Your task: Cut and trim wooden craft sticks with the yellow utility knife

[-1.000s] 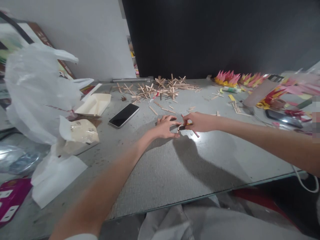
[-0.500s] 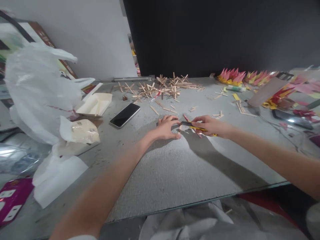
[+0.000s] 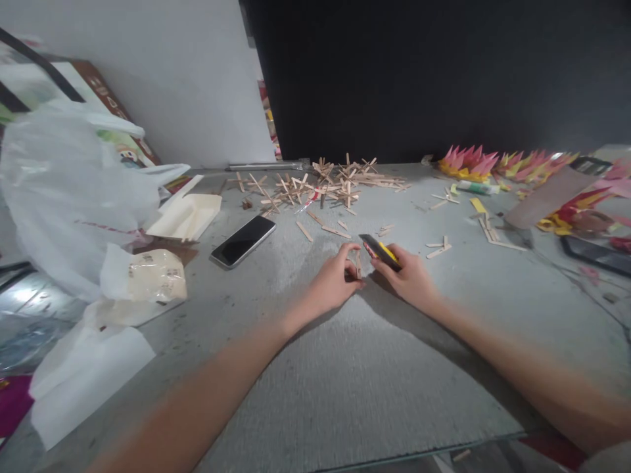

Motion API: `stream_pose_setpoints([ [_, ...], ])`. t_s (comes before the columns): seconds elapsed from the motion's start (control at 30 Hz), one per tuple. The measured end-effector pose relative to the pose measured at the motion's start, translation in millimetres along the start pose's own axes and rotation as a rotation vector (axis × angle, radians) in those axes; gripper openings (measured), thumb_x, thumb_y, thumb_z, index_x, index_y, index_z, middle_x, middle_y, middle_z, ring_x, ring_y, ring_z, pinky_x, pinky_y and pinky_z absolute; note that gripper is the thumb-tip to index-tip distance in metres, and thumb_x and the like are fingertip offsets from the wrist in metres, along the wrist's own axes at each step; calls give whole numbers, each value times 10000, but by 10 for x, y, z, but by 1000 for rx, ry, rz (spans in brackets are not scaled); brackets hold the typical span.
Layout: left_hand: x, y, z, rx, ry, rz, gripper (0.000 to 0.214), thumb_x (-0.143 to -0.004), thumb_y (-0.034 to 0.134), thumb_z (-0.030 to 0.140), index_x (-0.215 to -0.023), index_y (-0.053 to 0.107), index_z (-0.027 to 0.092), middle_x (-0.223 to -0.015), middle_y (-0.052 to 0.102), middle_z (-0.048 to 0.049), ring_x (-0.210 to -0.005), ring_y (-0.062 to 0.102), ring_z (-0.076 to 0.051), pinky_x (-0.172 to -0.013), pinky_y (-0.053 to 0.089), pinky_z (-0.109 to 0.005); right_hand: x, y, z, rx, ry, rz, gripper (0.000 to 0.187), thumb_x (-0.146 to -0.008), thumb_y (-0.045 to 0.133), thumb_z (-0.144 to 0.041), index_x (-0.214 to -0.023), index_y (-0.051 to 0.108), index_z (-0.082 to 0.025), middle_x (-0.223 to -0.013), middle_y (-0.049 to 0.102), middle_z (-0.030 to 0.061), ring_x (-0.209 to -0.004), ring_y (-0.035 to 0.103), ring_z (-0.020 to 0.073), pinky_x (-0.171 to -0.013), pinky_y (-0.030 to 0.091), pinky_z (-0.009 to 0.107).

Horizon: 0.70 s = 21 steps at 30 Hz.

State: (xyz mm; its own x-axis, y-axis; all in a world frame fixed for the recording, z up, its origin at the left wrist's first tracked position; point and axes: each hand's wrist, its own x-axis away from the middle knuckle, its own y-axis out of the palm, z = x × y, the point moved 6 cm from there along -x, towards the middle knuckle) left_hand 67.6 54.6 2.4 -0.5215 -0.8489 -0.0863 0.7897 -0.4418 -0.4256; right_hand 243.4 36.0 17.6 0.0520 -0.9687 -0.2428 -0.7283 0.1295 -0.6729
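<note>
My left hand (image 3: 338, 276) is pinching a short wooden stick (image 3: 359, 264) upright between thumb and forefinger, just above the grey table. Wrapped round a black-and-yellow utility knife (image 3: 383, 252) is my right hand (image 3: 411, 279), a little to the right. The knife's dark front end points up and left, close to the stick but apart from it. Something red-patterned shows beneath the knife; what it is, I cannot make out. Beyond my hands lie several loose wooden sticks (image 3: 336, 232), and behind them a heap of crossed sticks (image 3: 340, 185).
A phone (image 3: 244, 242) lies left of my hands, near a cardboard food tray (image 3: 197, 217) and a white plastic bag (image 3: 73, 203). Pink-and-yellow paper flowers (image 3: 468, 163) and a glue stick (image 3: 479, 188) stand back right. The grey table (image 3: 315, 394) ends at a near edge.
My right hand has drawn the knife away from my left hand and tilted it upward. The stick in my left hand now stands more upright. The view has shifted slightly.
</note>
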Motion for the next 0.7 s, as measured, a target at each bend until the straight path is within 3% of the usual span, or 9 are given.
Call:
stream_pose_setpoints([
  [0.3,95,80,68,89,2,73,629,-849,720,172,-1393,435,312,-873,714,14,-919,722,-218,-906,530,-388,20,149,-78,-40,30,-59,363,-895,648,-570,-835,456,-269,-682,595,-13,-600,584,204,-591,412,305],
  [0.43,86,66,39,89,3,93,663,-826,763,187,-1383,427,310,-786,668,48,-805,692,-195,-839,518,-358,18,129,-58,-21,5,-54,295,-911,623,-500,-854,456,-264,-698,602,-19,-592,568,187,-604,413,297],
  [0.57,62,-39,-12,162,-2,180,639,-826,819,313,-1314,407,294,-772,655,54,-786,675,-182,-796,500,-318,15,34,27,-11,-4,24,261,-935,585,-467,-878,428,-266,-745,613,-8,-630,572,192,-638,423,305],
  [0.7,34,-81,-79,277,-39,177,511,-913,741,417,-1255,388,277,-813,714,24,-737,681,-174,-747,485,-307,48,-51,63,6,-4,65,255,-981,538,-490,-912,432,-269,-735,603,-9,-639,571,201,-642,414,308],
])
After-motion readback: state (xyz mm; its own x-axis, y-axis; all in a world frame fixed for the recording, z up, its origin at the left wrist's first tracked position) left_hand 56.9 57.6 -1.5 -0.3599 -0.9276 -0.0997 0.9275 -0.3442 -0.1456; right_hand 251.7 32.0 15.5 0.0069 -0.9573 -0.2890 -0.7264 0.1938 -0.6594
